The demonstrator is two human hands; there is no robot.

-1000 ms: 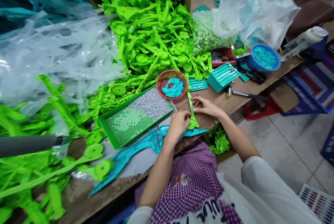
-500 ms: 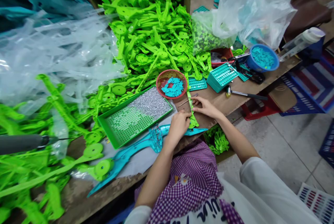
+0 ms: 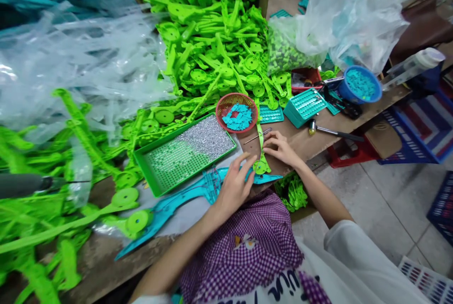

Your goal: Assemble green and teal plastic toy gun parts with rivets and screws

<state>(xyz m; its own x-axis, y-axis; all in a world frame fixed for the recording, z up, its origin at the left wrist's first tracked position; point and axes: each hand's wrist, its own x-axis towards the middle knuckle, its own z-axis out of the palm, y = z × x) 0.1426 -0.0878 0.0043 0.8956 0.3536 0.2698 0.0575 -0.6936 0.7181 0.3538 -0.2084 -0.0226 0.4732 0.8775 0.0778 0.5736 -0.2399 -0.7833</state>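
A long, narrow green plastic part (image 3: pixel 261 146) with a round disc end lies on the bench in front of me. My right hand (image 3: pixel 281 149) is at its right edge, fingers bent and thumb tip against it, gripping it. My left hand (image 3: pixel 234 183) hovers left of the disc end with fingers spread and nothing in them. Beneath the left hand runs a long blue plastic part (image 3: pixel 177 209) with thin reddish wires around it. A thin metal rod like a screwdriver (image 3: pixel 257 137) lies by the green part.
A green perforated tray (image 3: pixel 170 169) holds many small silvery pieces. Behind it stands a red basket (image 3: pixel 219 114) of blue pieces. To the right are a teal block (image 3: pixel 306 105), a hammer (image 3: pixel 336 131) and a blue bowl (image 3: pixel 377 94). Green parts (image 3: pixel 208 49) are heaped behind; a dark power tool (image 3: pixel 28 185) projects from the left.
My left hand has let go of the green part, drawn back toward me and left, and spread its fingers. My right hand stays at the part. The view has shifted slightly.
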